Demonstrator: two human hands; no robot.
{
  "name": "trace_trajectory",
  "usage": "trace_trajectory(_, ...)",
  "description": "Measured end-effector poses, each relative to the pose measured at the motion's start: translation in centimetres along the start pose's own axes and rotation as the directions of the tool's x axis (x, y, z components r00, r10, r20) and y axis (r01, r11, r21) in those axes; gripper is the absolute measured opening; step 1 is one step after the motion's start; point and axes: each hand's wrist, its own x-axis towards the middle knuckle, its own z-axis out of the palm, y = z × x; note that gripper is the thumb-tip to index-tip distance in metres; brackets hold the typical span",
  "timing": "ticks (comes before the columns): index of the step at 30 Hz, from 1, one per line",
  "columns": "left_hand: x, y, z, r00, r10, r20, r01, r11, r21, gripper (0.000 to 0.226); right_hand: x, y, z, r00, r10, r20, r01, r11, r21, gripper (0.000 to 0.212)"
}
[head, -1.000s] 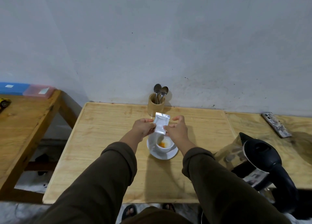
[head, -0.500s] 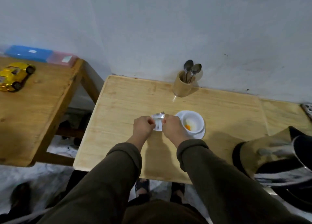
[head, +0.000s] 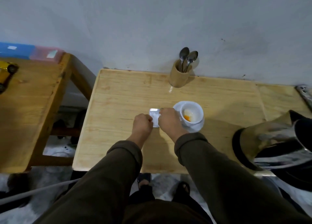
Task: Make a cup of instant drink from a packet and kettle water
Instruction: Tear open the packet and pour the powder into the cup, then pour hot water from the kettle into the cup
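A small silver packet (head: 155, 116) is pinched between my left hand (head: 142, 125) and my right hand (head: 168, 120), low over the wooden table (head: 121, 105), just left of the cup. The white cup (head: 191, 114) stands on a white saucer (head: 196, 126) and holds orange and white powder at its bottom. A steel kettle with a black lid and handle (head: 273, 142) sits at the right, close to the table's front edge.
A wooden holder with two spoons (head: 179, 76) stands against the wall behind the cup. A patterned flat object (head: 305, 94) lies at the far right. A second wooden table (head: 28, 105) at the left carries a yellow toy car (head: 5, 72) and blue and pink boxes (head: 30, 52).
Both hands have brought the packet from above the cup down to the table's left of it. The packet looks folded smaller. My view has tilted down and leftward.
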Motion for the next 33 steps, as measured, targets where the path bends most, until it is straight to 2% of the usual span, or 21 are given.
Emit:
trace_trajectory(4,-0.5,0.9,0.7,0.999,-0.011,-0.038,0.01,1.0,-0.011,0.031,-1.2,0.9,-1.8,0.992,0.032,-0.124,-0.002,0.972,0.235,0.026)
trace_trajectory(7,-2.1,2.3,1.8,0.999,0.023,-0.028,-0.022,1.0,0.018,0.037,-3.0,2.4,-3.9,0.967,0.013,-0.255,0.073,0.944,0.322,0.03)
trace_trajectory(9,-3.6,3.1,3.0,0.997,0.039,-0.059,-0.039,0.999,0.003,0.038,-4.5,4.0,-4.8,0.923,-0.013,-0.384,0.141,0.941,0.307,0.031)
trace_trajectory(11,-5.4,3.8,4.5,0.993,0.042,-0.11,-0.045,0.999,-0.029,0.038,-6.3,6.0,-5.7,0.866,0.051,-0.497,0.129,0.938,0.322,0.032)
trace_trajectory(15,-8.6,5.2,7.7,0.99,0.033,-0.138,-0.044,0.996,-0.074,0.042,-10.1,10.9,-6.9,0.783,0.146,-0.605,0.088,0.936,0.34,0.032)
trace_trajectory(18,-9.0,6.0,9.9,0.991,0.063,-0.119,-0.067,0.997,-0.032,0.037,-13.0,14.6,-7.5,0.691,0.196,-0.696,0.081,0.936,0.344,0.029)
trace_trajectory(20,-9.5,7.3,10.6,0.992,0.088,-0.09,-0.086,0.996,0.032,0.045,-14.8,16.9,-7.7,0.66,0.219,-0.719,0.045,0.943,0.329,0.028)
trace_trajectory(25,-9.7,9.5,12.3,0.984,0.167,-0.059,-0.15,0.964,0.218,0.045,-19.2,21.9,-7.6,0.564,0.283,-0.776,-0.101,0.956,0.276,0.024)
trace_trajectory(28,-8.8,9.4,13.3,0.994,0.069,-0.083,-0.05,0.975,0.216,0.044,-21.1,24.2,-7.1,0.535,0.336,-0.775,-0.164,0.941,0.295,0.024)
trace_trajectory(30,-8.5,9.6,13.7,0.992,0.058,-0.116,-0.039,0.986,0.161,0.043,-22.2,25.6,-7.0,0.539,0.363,-0.76,-0.188,0.931,0.312,0.029)
trace_trajectory(33,-8.5,9.9,14.2,0.988,0.071,-0.135,-0.054,0.99,0.128,0.041,-23.4,26.7,-6.7,0.582,0.398,-0.709,-0.202,0.915,0.348,0.044)
